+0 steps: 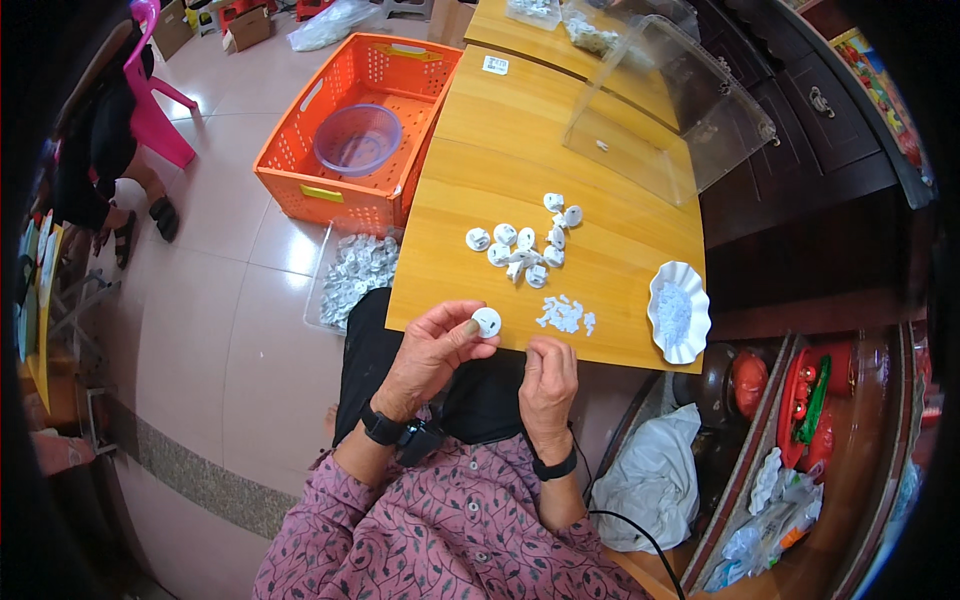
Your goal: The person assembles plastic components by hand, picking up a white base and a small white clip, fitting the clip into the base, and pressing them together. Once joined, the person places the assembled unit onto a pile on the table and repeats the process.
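Between the thumb and fingers of my left hand (440, 345) is a round white plastic piece (486, 322) with small dark slots, held just over the table's near edge. My right hand (549, 378) is closed at that same edge, fingertips pinched together; whether something small sits in them is hidden. Just beyond it lies a loose scatter of small translucent pieces (565, 315). Farther up the table is a group of similar round white pieces (526, 240), some tipped on their sides. To the right, a white wavy-edged dish (697, 345) holds many more small translucent bits.
An orange crate (330, 208) with a purple basket (385, 163) inside stands left of the wooden table (460, 170). Below it, a clear bin (328, 305) holds many whitish parts. A transparent box (650, 140) occupies the far right. Another person's legs (105, 190) show at far left.
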### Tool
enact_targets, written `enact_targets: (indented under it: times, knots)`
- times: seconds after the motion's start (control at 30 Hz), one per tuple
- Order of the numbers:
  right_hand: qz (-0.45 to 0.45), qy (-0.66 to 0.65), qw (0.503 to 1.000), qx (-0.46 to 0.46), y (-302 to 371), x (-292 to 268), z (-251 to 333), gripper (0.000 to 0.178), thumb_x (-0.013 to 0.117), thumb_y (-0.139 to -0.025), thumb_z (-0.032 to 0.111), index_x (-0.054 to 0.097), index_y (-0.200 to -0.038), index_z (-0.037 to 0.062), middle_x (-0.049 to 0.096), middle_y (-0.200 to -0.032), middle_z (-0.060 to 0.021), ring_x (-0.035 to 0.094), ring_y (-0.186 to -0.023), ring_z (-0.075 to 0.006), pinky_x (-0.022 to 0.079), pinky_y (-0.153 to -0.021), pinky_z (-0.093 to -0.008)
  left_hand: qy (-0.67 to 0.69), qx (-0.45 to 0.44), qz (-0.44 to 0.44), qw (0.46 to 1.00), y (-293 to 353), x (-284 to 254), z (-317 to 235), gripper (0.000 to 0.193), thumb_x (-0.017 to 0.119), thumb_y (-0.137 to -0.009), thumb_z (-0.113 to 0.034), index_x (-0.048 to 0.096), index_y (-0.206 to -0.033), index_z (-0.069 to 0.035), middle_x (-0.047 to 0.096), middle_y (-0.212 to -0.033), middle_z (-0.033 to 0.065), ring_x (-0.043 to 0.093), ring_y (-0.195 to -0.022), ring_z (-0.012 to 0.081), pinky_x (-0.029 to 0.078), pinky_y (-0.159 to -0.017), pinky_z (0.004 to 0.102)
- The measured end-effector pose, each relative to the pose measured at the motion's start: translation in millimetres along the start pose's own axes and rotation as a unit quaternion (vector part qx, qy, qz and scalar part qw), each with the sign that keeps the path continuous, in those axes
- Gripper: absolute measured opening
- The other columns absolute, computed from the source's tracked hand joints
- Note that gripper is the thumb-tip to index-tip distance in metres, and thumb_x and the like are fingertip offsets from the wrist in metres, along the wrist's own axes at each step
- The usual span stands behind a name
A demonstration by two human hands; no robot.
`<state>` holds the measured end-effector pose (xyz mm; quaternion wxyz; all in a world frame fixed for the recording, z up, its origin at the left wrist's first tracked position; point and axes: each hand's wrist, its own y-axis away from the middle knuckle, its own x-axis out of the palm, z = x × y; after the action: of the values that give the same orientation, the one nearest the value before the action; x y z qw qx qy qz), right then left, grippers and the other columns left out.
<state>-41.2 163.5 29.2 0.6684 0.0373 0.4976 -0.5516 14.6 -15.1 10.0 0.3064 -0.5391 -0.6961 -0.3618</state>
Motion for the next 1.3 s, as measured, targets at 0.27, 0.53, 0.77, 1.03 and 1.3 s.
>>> enact_targets:
  times: [0.27, 0.53, 0.77, 1.03, 1.3]
  knots:
    - [0.034, -0.224, 0.953, 0.201, 0.9, -5.5, 15.5, 0.008, 0.059, -0.101, 0.004, 0.064, -0.106, -0.0001, 0.067, -0.093, -0.0059, 0.066, -0.079, -0.0111, 0.054, -0.064, -0.0244, 0.023, -0.009, 0.017, 1.000, 4.0, 1.4, 4.1, 0.030, 0.064, -0.099, -0.008, 0.061, -0.128, -0.001, 0.069, -0.116, 0.0150, 0.071, -0.104, 0.0280, 0.061, -0.090, 0.0362]
    - [0.041, -0.269, 0.942, 0.198, -2.0, -10.3, 25.1, 0.011, 0.062, -0.100, 0.003, 0.065, -0.110, -0.0003, 0.066, -0.095, -0.0034, 0.065, -0.080, -0.0095, 0.054, -0.066, -0.0225, -0.016, -0.002, 0.025, 1.000, 6.6, 5.8, 5.3, 0.029, 0.065, -0.098, -0.003, 0.061, -0.126, 0.000, 0.069, -0.117, 0.0138, 0.070, -0.105, 0.0236, 0.061, -0.091, 0.0351]
    - [0.040, -0.336, 0.903, 0.263, 0.7, -12.5, 26.4, 0.012, 0.065, -0.097, 0.001, 0.066, -0.109, -0.0019, 0.065, -0.093, -0.0037, 0.064, -0.079, -0.0088, 0.053, -0.068, -0.0228, -0.056, -0.001, 0.042, 0.998, 7.1, 5.7, 6.0, 0.032, 0.068, -0.096, -0.004, 0.063, -0.127, 0.001, 0.069, -0.116, 0.0125, 0.070, -0.100, 0.0183, 0.060, -0.084, 0.0287]
    - [0.032, -0.308, 0.916, 0.255, -0.4, -8.7, 23.0, 0.014, 0.064, -0.098, 0.002, 0.067, -0.111, -0.0021, 0.066, -0.093, -0.0045, 0.065, -0.078, -0.0103, 0.053, -0.068, -0.0241, -0.115, -0.014, 0.021, 0.993, 9.4, 4.0, 8.1, 0.037, 0.068, -0.095, -0.003, 0.062, -0.132, 0.001, 0.069, -0.118, 0.0124, 0.069, -0.099, 0.0186, 0.059, -0.082, 0.0278]
    - [0.040, -0.219, 0.939, 0.263, -8.2, 5.3, 4.5, 0.013, 0.063, -0.098, 0.005, 0.068, -0.108, -0.0022, 0.072, -0.091, -0.0093, 0.070, -0.078, -0.0144, 0.056, -0.065, -0.0285, -0.148, -0.003, -0.023, 0.989, 10.6, 4.3, 0.1, 0.036, 0.070, -0.095, -0.006, 0.063, -0.130, 0.001, 0.071, -0.108, 0.0110, 0.070, -0.090, 0.0162, 0.059, -0.076, 0.0262]
